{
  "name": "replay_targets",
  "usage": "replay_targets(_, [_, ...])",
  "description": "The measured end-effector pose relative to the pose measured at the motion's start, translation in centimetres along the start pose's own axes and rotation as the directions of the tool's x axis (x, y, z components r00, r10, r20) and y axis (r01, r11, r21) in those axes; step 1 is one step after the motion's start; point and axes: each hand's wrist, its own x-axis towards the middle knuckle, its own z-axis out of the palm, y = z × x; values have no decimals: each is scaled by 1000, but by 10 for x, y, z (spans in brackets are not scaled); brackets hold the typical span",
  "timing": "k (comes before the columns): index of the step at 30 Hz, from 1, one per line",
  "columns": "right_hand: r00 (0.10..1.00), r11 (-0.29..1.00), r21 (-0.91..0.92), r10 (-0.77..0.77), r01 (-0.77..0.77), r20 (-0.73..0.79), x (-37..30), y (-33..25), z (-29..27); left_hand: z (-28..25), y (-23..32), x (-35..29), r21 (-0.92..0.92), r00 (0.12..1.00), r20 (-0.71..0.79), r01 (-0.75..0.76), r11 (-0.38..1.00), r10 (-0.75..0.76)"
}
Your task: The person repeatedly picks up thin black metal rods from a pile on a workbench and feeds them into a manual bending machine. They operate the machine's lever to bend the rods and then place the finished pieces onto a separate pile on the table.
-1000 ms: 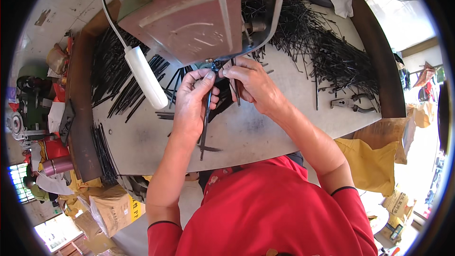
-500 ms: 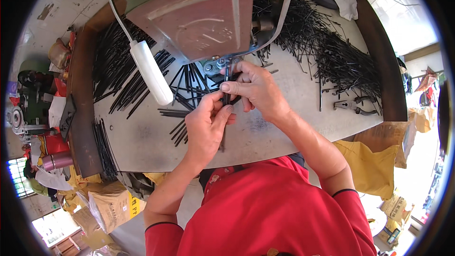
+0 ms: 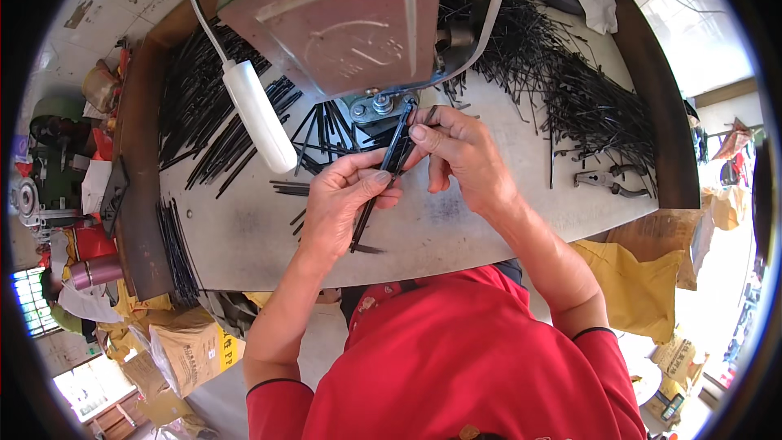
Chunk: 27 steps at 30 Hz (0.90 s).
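A slim black rod (image 3: 366, 222), seemingly of metal, slants between my hands just in front of the machine's working point. Thumb and fingers of my left hand (image 3: 338, 197) are closed round its middle. My right hand (image 3: 468, 155) pinches near its upper end, thumb against forefinger; whether a second thin piece is in that pinch, I cannot tell. The rod's top reaches close to the small metal fixture (image 3: 380, 106) under the machine head (image 3: 342, 28). Behind my left hand, several similar rods (image 3: 330, 126) lie crossed on the table.
A white tube lamp (image 3: 259, 118) hangs left of the machine head. Bundles of black rods (image 3: 208, 98) cover the table's left; a tangled heap of thin black pieces (image 3: 590, 102) fills the right. Pliers (image 3: 611, 180) lie near the right rim (image 3: 672, 138). Yellow sacking (image 3: 631, 285) hangs below.
The rod has come away from the fixture toward me and tilted, its lower end swinging left. My left hand has shifted slightly left, my right hand slightly right.
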Motion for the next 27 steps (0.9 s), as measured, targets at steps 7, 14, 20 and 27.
replay_targets(7, [998, 997, 80, 5, -1, -55, -1, 10, 0, 0, 1, 3, -151, 994, 14, 112, 982, -111])
replay_targets(14, [999, 1000, -4, -10, 10, 31, -5, 5, 2, 17, -3, -5, 504, 972, -34, -183, 844, 231])
replay_targets(20, [994, 979, 173, 97, -103, 42, 7, -2, -6, 8, 12, 3, 583, 946, -47, -234, 778, 319])
replay_targets(27, [999, 853, 521, 7, 22, -52, 28, 9, -10, -19, 33, 29, 212, 890, -286, -302, 929, 355])
